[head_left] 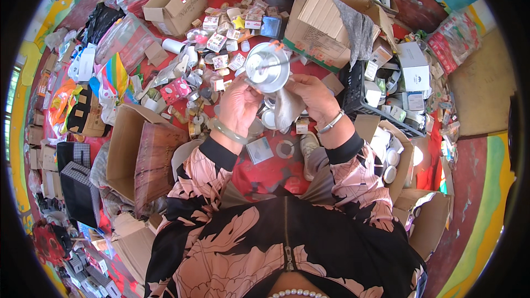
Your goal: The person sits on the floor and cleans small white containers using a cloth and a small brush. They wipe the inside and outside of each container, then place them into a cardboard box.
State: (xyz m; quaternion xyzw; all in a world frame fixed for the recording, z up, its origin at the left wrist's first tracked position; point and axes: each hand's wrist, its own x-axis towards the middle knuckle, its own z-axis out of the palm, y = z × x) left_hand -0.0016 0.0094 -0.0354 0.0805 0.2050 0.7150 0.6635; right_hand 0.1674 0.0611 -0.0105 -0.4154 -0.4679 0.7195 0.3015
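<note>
A round shiny metal tin (267, 67) is held up in front of me, its open face toward the camera. My left hand (238, 105) grips its left rim; a pale green bangle sits on that wrist. My right hand (314, 97) holds the tin's lower right edge together with a white cloth (287, 108) that hangs down below it; a silver bracelet is on that wrist. Both forearms wear black sleeves with a pink floral pattern.
Small boxes, tins and lids (221, 41) litter the red floor ahead. An open cardboard box (135, 154) stands at my left, a larger one (326, 22) with a grey cloth ahead right, a black crate (359, 91) at right, more cartons (397, 160) beside it.
</note>
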